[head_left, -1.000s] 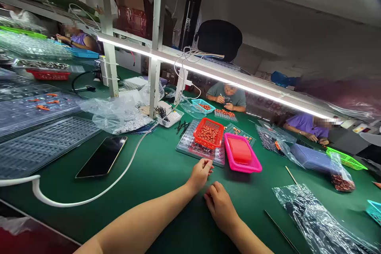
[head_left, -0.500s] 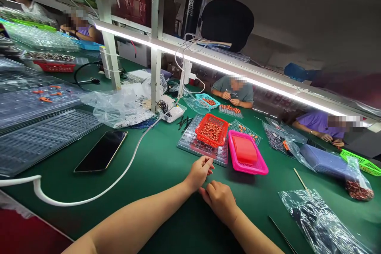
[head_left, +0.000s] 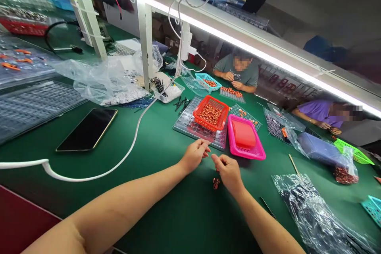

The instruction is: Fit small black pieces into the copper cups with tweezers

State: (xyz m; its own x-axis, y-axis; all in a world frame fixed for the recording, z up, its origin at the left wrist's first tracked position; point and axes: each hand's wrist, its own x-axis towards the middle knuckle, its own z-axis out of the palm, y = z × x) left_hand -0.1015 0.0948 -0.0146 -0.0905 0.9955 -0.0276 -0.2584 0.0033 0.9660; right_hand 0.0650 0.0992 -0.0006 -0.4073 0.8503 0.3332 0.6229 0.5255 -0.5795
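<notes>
My left hand (head_left: 195,155) is just in front of a clear moulded tray (head_left: 184,123), its fingertips pinched together; anything between them is too small to make out. To its right, my right hand (head_left: 229,171) is closed, thumb against the curled index finger, a small gap from the left hand. A reddish bit shows under its fingers, but I cannot tell what it is. Small orange-and-black parts (head_left: 216,183) are just below that hand. A red basket (head_left: 195,118) of similar orange parts sits on the tray. Beside it, a pink basket (head_left: 259,155) holds a red-orange block (head_left: 244,135).
A phone (head_left: 86,130) lies left, near a white cable (head_left: 135,139). A clear container (head_left: 172,93) with white and black pieces stands behind. On the right are tweezers (head_left: 268,208) and a plastic bag (head_left: 315,210). Two co-workers sit across the green table (head_left: 178,214).
The view has tilted down and shifted. My right hand has turned and lifted level with the left, thumb now up; orange-and-black parts now show below it. The left hand keeps its pinch.
</notes>
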